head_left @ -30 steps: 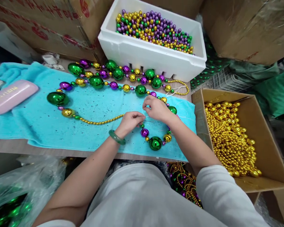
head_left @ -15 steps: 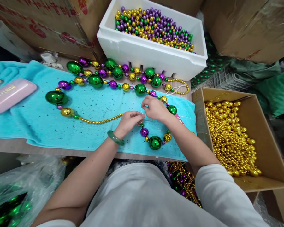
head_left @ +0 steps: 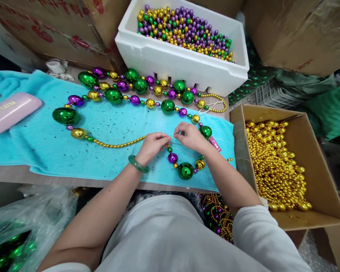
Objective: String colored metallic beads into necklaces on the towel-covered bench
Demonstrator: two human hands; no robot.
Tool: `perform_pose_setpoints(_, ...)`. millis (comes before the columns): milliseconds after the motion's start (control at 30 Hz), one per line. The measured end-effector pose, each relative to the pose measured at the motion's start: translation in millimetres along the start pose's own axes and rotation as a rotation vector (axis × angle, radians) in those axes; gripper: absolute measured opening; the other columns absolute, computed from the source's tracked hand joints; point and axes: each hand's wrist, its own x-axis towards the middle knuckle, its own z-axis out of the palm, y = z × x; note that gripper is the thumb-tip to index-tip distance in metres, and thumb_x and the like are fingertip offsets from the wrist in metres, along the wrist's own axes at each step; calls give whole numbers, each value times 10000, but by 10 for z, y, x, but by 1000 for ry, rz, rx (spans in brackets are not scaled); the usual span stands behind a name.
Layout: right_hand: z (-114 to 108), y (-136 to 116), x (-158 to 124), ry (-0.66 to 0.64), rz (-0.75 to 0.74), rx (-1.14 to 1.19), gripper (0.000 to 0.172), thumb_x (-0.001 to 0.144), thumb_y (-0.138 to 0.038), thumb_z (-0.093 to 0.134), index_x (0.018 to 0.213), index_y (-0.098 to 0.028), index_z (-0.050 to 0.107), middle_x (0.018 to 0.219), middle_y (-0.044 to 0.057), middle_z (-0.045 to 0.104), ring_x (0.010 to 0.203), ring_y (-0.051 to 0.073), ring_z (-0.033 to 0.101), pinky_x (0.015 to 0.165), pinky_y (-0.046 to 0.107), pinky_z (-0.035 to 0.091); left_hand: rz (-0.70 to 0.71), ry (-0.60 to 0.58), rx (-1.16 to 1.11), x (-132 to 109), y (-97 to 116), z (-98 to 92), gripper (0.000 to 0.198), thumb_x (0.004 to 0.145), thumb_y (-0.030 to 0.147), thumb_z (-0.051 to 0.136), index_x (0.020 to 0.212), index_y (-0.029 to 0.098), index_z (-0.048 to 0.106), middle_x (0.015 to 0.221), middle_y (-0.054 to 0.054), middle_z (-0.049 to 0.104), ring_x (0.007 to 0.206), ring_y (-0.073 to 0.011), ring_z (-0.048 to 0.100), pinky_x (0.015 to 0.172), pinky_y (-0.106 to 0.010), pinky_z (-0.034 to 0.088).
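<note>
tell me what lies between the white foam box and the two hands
Head view: bead strands in green, purple and gold lie on the turquoise towel between the foam box and the left hand and right hand.

Pink case (head_left: 13, 111): lettering apparently unreadable

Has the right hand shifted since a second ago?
Yes. The right hand drew slightly toward the person, away from the small purple bead above it.
</note>
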Motion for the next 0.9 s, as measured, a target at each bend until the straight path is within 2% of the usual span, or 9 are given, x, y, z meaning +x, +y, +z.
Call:
perform_pose_setpoints(100,54,66,-25,143,17,28,68,785,-178,581,745,-167,636,849,46,634,756,164,559,725,294,440,-24,6,-9,-3,8,-5,248,651,384,683,694,141,670,639,-34,637,573,-120,520,476,-227,340)
perform_pose_setpoints(200,71,143,-49,434,87,75,119,831,-259,548,864,-177,627,925,57,635,737,164,544,749,318,453,-45,4,-20,-3,2,-7,254,653,392,682,694,142,665,675,-44,649,581,-117,523,473,-226,332)
perform_pose_setpoints(267,79,178,-74,506,102,100,131,814,-246,561,908,-181,624,961,55,620,679,148,523,748,326,461,-52,-2,-29,-5,-1,-5,253,650,393,685,687,144,660,677,-41,647,580,-114,520,474,-225,332)
perform_pose_setpoints(367,110,185,-113,338,22,115,125,755,-191,617,875,-181,647,966,45,591,660,130,515,749,318,466,-48,-4,-40,-11,3,2,254,641,394,699,678,146,658,645,-27,631,568,-111,511,470,-224,329)
perform_pose_setpoints(467,151,143,-138,211,-10,76,67,781,-192,610,818,-175,663,948,47,573,748,147,538,770,310,458,-36,1,-48,-16,9,9,249,634,388,711,668,147,659,619,-21,623,557,-108,502,461,-219,320)
perform_pose_setpoints(567,183,55,-178,173,-4,-18,89,818,-178,574,793,-161,658,949,65,568,875,177,553,818,315,439,-41,10,-68,-20,10,6,237,633,374,714,681,146,670,647,-39,650,563,-111,508,460,-214,319)
perform_pose_setpoints(667,223,-76,-266,143,-30,-150,132,855,-183,531,871,-160,661,1024,94,567,975,205,540,838,320,433,-71,19,-110,-15,5,-1,245,614,376,722,685,147,675,661,-48,662,566,-113,519,460,-213,315)
perform_pose_setpoints(800,303,-200,-394,47,-39,-323,229,921,-222,448,944,-189,673,1058,111,576,994,229,522,763,320,444,-84,24,-130,-1,-17,-3,244,568,351,747,691,148,686,591,-13,610,565,-111,520,468,-211,320)
perform_pose_setpoints(900,335,-158,-405,35,-47,-287,213,914,-240,478,945,-206,686,1047,95,595,980,215,536,755,306,445,-36,31,-93,2,-47,-16,235,565,320,752,716,150,697,609,-8,620,547,-100,493,485,-216,343)
